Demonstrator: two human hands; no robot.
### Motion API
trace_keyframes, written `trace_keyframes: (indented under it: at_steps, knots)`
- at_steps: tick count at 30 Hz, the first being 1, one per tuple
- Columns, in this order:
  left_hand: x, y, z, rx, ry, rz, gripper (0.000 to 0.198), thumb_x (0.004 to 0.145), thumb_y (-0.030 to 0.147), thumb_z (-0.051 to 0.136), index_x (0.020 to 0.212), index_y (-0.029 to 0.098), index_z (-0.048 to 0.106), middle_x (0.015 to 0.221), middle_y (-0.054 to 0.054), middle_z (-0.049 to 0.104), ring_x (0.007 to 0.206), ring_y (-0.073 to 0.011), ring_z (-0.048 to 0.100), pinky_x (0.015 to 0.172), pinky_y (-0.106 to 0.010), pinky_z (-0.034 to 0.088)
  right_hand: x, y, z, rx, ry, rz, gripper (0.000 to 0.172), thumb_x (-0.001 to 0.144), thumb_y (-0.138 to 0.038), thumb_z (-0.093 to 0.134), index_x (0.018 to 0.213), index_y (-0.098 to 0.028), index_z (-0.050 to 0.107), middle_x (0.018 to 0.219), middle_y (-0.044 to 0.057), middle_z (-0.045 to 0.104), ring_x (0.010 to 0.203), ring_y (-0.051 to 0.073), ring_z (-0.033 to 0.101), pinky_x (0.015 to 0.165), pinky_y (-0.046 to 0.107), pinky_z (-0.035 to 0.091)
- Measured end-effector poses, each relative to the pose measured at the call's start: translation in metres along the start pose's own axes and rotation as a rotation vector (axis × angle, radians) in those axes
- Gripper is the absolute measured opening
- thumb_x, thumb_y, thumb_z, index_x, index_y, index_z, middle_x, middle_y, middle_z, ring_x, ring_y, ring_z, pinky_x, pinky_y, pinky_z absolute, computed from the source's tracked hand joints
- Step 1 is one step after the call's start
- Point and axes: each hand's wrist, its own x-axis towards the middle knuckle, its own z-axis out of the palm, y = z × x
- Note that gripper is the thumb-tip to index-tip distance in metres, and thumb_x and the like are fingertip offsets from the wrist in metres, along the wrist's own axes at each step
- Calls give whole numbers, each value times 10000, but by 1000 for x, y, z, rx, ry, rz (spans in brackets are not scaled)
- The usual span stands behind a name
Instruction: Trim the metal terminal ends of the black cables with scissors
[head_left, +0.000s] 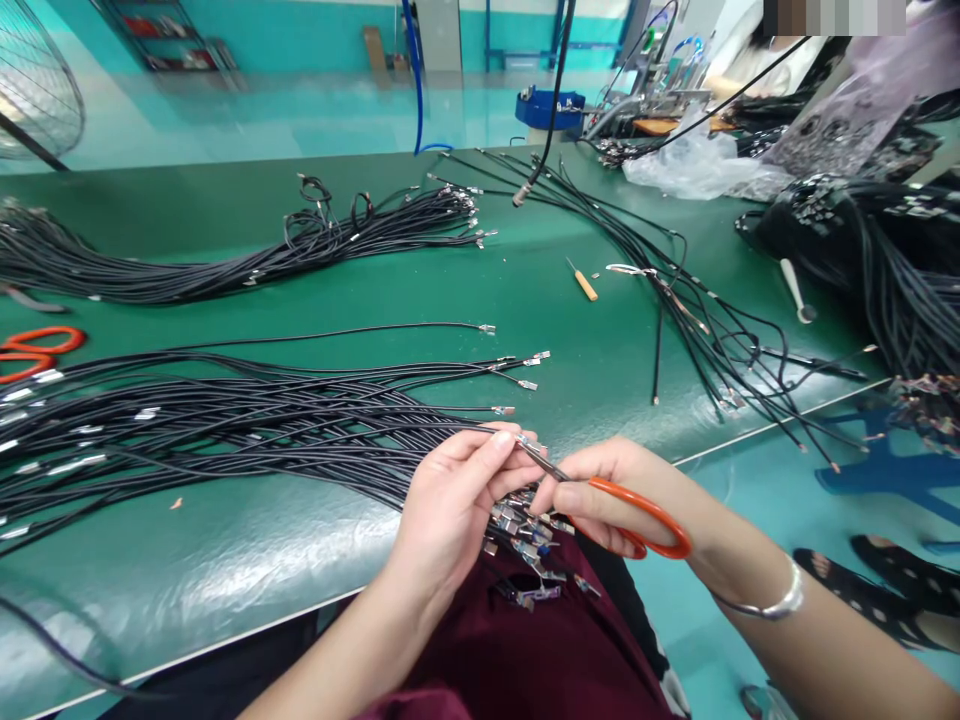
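My left hand (454, 510) pinches the metal-tipped end of a black cable from the big bundle of black cables (187, 425) that lies across the green table (300, 560) and hangs over its near edge. My right hand (622, 490) grips orange-handled scissors (637, 515), their blades pointing at the cable tip between my left fingers. A cluster of metal terminals (525, 540) hangs below both hands over my dark red lap. A silver bangle (772, 600) is on my right wrist.
A second cable bundle (247, 255) lies farther back, loose cables (697, 320) spread at right. A small wooden-handled tool (583, 282), another orange scissors (37, 350) at the left edge, a plastic bag (690, 165), and a sandalled foot (870, 590) on the floor.
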Motion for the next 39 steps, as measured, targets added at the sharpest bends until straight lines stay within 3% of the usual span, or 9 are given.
trace_keyframes:
  at_steps: [10, 20, 34, 39]
  knots:
    - [-1, -1, 2, 41, 35, 12, 75, 730, 185, 745, 710, 119, 715, 837, -49, 720, 683, -124, 687, 671, -225, 599, -3, -9, 0, 19, 24, 79, 537, 753, -633, 599, 835, -110, 687, 415, -57, 463, 315, 47, 381, 304, 156, 288]
    - [-1, -1, 4, 31, 31, 23, 51, 743, 168, 731, 734, 120, 716, 784, -41, 720, 663, -137, 697, 669, -243, 606, 0, -8, 1, 46, 20, 74, 427, 782, -545, 627, 799, -121, 678, 383, -73, 452, 290, 37, 346, 289, 147, 275]
    - [-1, -1, 4, 41, 41, 17, 72, 722, 175, 744, 725, 115, 705, 769, -45, 722, 655, -138, 697, 665, -237, 597, 4, 4, -1, -29, 36, 56, 425, 812, -548, 607, 859, -135, 694, 403, -74, 461, 304, 37, 365, 291, 134, 294]
    - [0, -2, 4, 54, 36, 9, 64, 754, 173, 721, 750, 111, 704, 781, -51, 721, 682, -144, 698, 691, -251, 600, 3, 6, -1, -75, 58, 20, 428, 809, -566, 613, 758, -144, 664, 434, -70, 460, 334, 33, 392, 301, 123, 305]
